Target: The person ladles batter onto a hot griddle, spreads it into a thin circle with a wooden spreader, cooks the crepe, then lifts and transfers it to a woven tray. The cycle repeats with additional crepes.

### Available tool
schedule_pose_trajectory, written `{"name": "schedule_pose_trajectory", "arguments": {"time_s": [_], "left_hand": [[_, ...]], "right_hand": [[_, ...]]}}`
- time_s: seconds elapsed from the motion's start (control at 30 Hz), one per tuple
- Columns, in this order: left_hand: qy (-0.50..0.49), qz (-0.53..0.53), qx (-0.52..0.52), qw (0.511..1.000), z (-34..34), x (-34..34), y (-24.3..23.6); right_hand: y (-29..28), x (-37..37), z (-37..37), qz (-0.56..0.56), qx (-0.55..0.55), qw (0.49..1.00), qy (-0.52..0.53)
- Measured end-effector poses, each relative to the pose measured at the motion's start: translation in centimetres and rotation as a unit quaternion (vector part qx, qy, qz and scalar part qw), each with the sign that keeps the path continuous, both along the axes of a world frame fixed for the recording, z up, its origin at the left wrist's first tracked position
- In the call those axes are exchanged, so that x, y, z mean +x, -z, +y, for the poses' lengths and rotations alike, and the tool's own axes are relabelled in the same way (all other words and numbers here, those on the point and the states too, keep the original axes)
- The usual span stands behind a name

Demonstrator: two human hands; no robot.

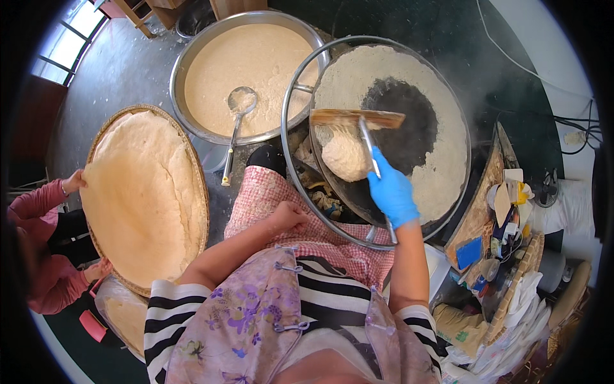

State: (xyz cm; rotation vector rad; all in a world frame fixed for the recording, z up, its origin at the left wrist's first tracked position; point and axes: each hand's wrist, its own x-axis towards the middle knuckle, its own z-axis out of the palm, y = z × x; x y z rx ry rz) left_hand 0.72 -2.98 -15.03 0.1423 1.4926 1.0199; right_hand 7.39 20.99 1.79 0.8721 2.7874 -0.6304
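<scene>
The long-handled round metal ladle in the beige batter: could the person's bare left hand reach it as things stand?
Probably yes: the ladle has its handle jutting past the round steel basin toward the person, with only pink-checked cloth between it and the loosely curled left hand.

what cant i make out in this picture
In the head view:
inside of the left hand: hidden by its curled fingers
inside of the right hand: under its blue glove
griddle behind the dough lump: hidden by it
bottom of the metal basin: hidden under batter
much of the co-worker: cut off by dark left rim
</scene>
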Motion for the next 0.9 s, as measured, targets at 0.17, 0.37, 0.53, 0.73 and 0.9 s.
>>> {"name": "schedule_pose_trajectory", "arguments": {"time_s": [0.17,0.37,0.53,0.73,0.9], "left_hand": [[-0.173,0.014,0.081,0.981,2.7,-0.1,-0.1],[-0.148,0.046,0.036,0.987,2.9,-4.9,0.6],[-0.208,0.136,0.047,0.967,2.9,-8.5,1.4],[-0.231,0.094,0.090,0.964,1.5,-2.6,2.8],[-0.245,0.015,0.117,0.962,2.1,1.5,3.8]], "right_hand": [[-0.9,3.4,-1.4,-0.095,-0.008,0.995,0.004],[-2.7,2.7,0.9,-0.014,-0.022,0.999,-0.025],[0.0,-2.2,0.1,-0.039,0.011,0.999,-0.030],[-2.2,2.8,0.9,-0.085,-0.016,0.996,-0.018],[0.0,-0.9,2.7,0.011,-0.074,0.997,-0.004]]}}
